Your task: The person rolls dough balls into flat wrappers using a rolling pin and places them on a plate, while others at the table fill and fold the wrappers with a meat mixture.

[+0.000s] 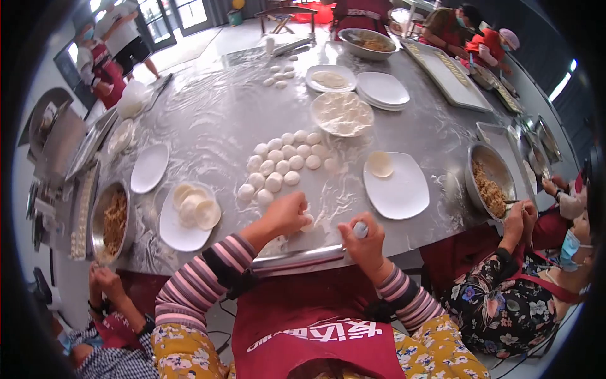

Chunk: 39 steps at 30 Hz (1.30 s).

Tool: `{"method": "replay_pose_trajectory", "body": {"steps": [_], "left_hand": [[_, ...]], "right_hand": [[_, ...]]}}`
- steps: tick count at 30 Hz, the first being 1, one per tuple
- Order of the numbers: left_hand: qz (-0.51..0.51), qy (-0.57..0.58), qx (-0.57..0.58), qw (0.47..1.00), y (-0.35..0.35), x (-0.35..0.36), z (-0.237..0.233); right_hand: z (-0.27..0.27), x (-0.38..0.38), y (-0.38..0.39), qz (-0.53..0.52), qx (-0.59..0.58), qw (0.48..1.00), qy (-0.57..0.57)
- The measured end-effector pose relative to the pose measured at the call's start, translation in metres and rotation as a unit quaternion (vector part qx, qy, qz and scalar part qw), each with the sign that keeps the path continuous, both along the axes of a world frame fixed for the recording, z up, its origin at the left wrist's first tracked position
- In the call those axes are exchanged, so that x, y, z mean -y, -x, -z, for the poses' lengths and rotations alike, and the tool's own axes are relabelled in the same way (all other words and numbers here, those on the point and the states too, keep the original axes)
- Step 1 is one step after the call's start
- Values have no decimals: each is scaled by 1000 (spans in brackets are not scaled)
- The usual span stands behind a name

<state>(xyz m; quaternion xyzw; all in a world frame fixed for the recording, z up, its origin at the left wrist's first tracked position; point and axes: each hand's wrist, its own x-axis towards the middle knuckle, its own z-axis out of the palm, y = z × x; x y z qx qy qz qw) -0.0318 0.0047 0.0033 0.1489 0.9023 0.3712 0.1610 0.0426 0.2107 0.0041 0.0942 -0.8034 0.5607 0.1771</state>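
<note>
Our left hand (285,215) is curled, fingertips at a dough piece (308,222) just on the near side of the dough balls (288,155), though we cannot tell whether they pinch or only press it; our right hand (366,245), near and right of the balls, is closed round a pale-ended rod (360,230). Left of the balls we note a plate (180,239) of overlapping wrappers (201,211) and, farther out, a filling bowl (129,218); right of them, a second plate (402,189) bearing a wrapper (380,164), then another bowl (493,158). Beyond the balls, rightward: flour (343,112) on a dish.
</note>
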Motion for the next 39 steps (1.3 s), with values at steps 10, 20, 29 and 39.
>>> {"method": "replay_pose_trajectory", "body": {"steps": [10,20,29,39], "left_hand": [[-22,-18,-8,1000,-18,16,6],[33,41,-61,997,-25,6,6],[-10,15,1,1000,-17,-7,-7],[19,-7,0,1000,-12,0,7]], "right_hand": [[3,21,39,80,-128,985,-80],[2,27,48,95,-170,975,-108],[-2,36,62,75,-117,989,-48],[-1,36,65,102,-167,977,-81]]}}
